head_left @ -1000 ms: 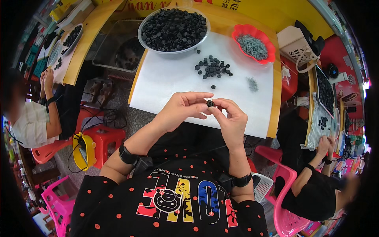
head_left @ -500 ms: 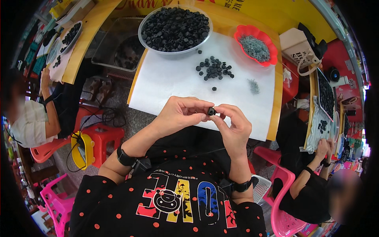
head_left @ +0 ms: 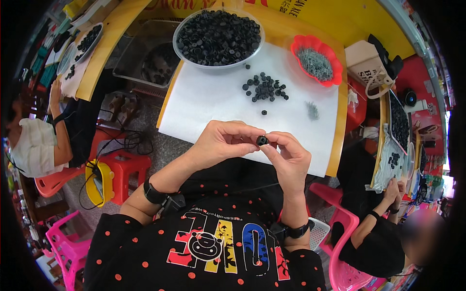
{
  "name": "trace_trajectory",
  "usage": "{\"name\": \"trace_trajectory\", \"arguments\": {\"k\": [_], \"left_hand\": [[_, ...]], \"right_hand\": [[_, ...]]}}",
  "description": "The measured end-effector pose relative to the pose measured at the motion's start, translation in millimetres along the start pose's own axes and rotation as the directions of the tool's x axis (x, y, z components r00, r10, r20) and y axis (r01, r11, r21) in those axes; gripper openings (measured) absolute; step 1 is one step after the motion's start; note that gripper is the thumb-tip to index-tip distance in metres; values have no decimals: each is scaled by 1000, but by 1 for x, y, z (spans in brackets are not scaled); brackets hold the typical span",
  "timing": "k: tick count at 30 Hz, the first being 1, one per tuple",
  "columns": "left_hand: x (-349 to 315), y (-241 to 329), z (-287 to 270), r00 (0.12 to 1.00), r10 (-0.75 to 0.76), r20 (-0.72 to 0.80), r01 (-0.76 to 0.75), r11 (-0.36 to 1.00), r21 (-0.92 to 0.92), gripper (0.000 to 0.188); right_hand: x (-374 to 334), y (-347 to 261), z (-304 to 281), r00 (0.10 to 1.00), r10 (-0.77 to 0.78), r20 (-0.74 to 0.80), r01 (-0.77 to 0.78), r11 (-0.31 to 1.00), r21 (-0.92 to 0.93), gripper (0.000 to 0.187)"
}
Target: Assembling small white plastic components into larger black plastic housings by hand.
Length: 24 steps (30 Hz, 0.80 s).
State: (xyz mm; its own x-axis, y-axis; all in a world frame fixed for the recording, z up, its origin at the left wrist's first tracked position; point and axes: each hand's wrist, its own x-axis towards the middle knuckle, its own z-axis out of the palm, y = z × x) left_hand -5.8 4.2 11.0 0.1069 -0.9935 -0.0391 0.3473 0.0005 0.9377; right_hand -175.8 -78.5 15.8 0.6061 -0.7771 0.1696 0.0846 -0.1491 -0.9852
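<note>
Between the fingertips of both my hands is a small black knob-like part [head_left: 262,140], its rounded face with a dark hole turned up. My left hand [head_left: 228,139] pinches it from the left, my right hand [head_left: 286,154] from the right, both over the near edge of the white sheet [head_left: 208,104]. Beyond my fingers a single black part [head_left: 264,112] lies alone on the sheet, with a loose pile of black parts [head_left: 264,88] farther off. To its right is a little heap of thin grey metal pins or screws [head_left: 312,111], too fine to tell which.
A clear bowl [head_left: 174,41] heaped with black parts stands at the back left of the table. A red scalloped dish [head_left: 335,56] of grey metal pieces stands back right. Co-workers sit at both sides, beside a red stool [head_left: 127,169] and a pink chair [head_left: 345,242].
The black part has turned slightly between my fingertips, showing a rounder face. My hands have barely shifted. The right co-worker's hands have drawn closer together.
</note>
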Motion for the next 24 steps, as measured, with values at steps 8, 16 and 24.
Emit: {"name": "trace_trajectory", "arguments": {"k": [8,16,24], "left_hand": [[1,5,5,999,14,-37,-10,993,118,31],[0,7,12,999,32,-34,-27,992,124,28],[-1,0,12,938,345,39,-301,750,590,31]], "right_hand": [[1,-1,0,961,274,21,-265,902,342,19],[-6,8,-3,938,347,27,-315,815,486,21],[-8,-1,3,967,253,-25,-234,924,302,24]]}}
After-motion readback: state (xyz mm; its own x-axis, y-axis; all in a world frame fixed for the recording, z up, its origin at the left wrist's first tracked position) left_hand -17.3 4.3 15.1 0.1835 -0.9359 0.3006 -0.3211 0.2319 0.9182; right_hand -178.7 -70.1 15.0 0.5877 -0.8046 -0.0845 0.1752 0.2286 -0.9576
